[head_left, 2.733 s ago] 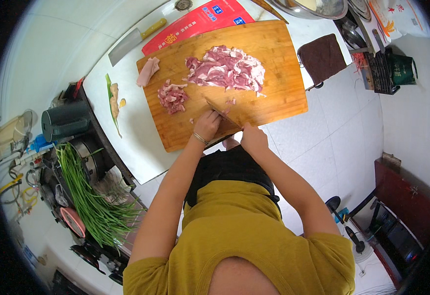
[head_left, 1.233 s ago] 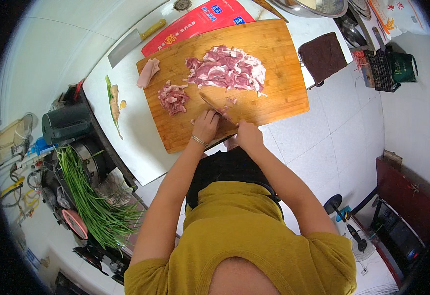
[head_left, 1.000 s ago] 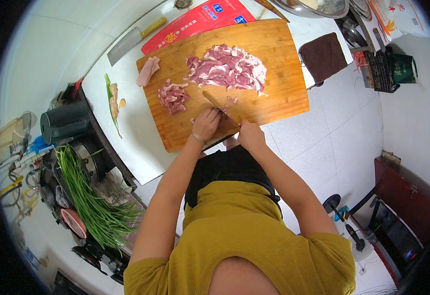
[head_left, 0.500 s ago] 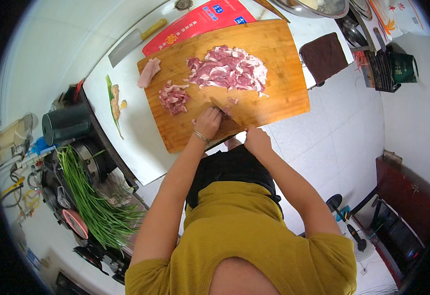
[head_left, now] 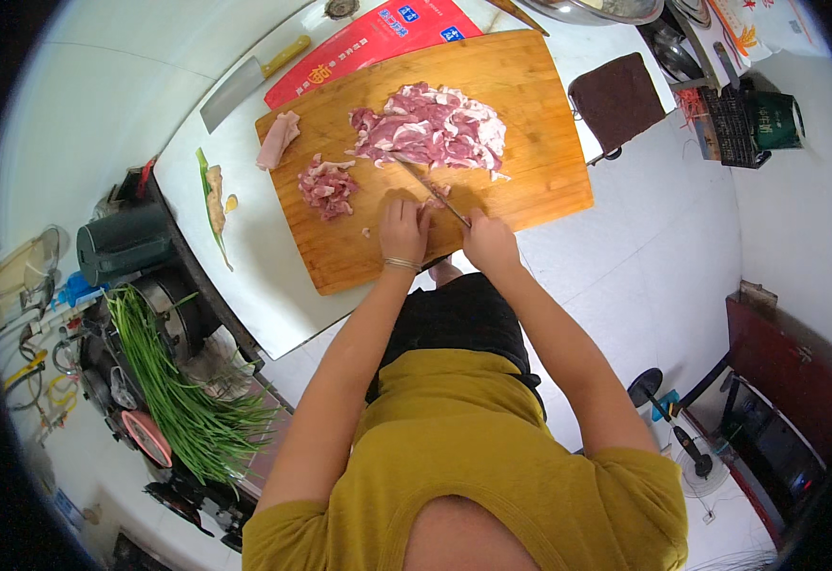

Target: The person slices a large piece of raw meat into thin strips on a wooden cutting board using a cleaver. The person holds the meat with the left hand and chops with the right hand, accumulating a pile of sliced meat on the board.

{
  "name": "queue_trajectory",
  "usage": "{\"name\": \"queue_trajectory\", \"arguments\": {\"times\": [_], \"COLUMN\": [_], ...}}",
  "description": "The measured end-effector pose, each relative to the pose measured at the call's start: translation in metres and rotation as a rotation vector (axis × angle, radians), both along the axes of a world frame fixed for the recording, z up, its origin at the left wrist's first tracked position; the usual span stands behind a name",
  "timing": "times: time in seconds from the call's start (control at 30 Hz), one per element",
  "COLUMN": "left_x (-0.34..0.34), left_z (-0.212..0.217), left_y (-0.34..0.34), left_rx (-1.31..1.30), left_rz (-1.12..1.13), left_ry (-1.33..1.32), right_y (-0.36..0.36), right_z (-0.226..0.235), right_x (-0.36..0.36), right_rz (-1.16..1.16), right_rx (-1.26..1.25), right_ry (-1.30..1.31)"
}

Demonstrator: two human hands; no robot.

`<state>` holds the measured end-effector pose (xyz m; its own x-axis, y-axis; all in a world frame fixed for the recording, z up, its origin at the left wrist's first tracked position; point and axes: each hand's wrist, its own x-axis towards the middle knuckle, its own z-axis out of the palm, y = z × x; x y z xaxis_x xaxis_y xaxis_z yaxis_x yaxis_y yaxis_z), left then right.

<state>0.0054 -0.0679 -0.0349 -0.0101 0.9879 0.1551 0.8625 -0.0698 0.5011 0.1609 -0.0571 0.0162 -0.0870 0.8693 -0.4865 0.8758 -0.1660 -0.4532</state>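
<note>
A kitchen knife (head_left: 432,190) lies slantwise low over the wooden cutting board (head_left: 530,114), its handle in my right hand (head_left: 492,245), which is closed round it at the board's near edge. Beside the blade my left hand (head_left: 403,231) rests on the board with fingers bent and pressed together; what they hold, if anything, is hidden. Small bits of meat (head_left: 438,196) lie along the blade near those fingertips. Farther up is a broad heap of sliced meat (head_left: 435,128). A smaller pile of meat pieces (head_left: 326,186) sits to the left, with a pale chunk (head_left: 278,140) near the board's left edge.
A cleaver (head_left: 235,93) with a yellow handle lies at the far left, next to a red sheet (head_left: 368,48). Ginger (head_left: 213,195) and a green stalk are left of the board. A metal bowl (head_left: 616,9) and dark cloth (head_left: 617,105) are right; green chives (head_left: 178,390) hang lower left.
The knife has moved up and left toward the big meat heap, apart from my left fingers. My right hand went up slightly; my left hand turned more upright. The whole view has shifted a little.
</note>
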Motion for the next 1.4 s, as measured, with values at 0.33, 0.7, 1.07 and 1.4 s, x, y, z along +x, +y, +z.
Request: {"name": "queue_trajectory", "arguments": {"times": [0.33,0.7,1.07,1.4], "left_x": [-0.028,-0.031,-0.025,-0.029], "left_z": [-0.013,-0.018,-0.018,-0.023], "left_y": [-0.010,0.000,-0.007,-0.011], "left_rx": [0.021,0.129,0.074,0.047], "left_rz": [-0.268,-0.393,-0.405,-0.271], "left_ry": [0.017,0.065,0.070,0.026], "right_y": [-0.022,0.002,-0.009,-0.027], "right_z": [0.002,-0.004,-0.010,0.007], "right_x": [-0.010,-0.034,-0.014,0.005], "right_rz": [0.077,0.152,0.168,0.032], "right_rx": [-0.107,-0.124,-0.195,-0.203], "right_ry": [-0.064,-0.052,-0.112,-0.101]}}
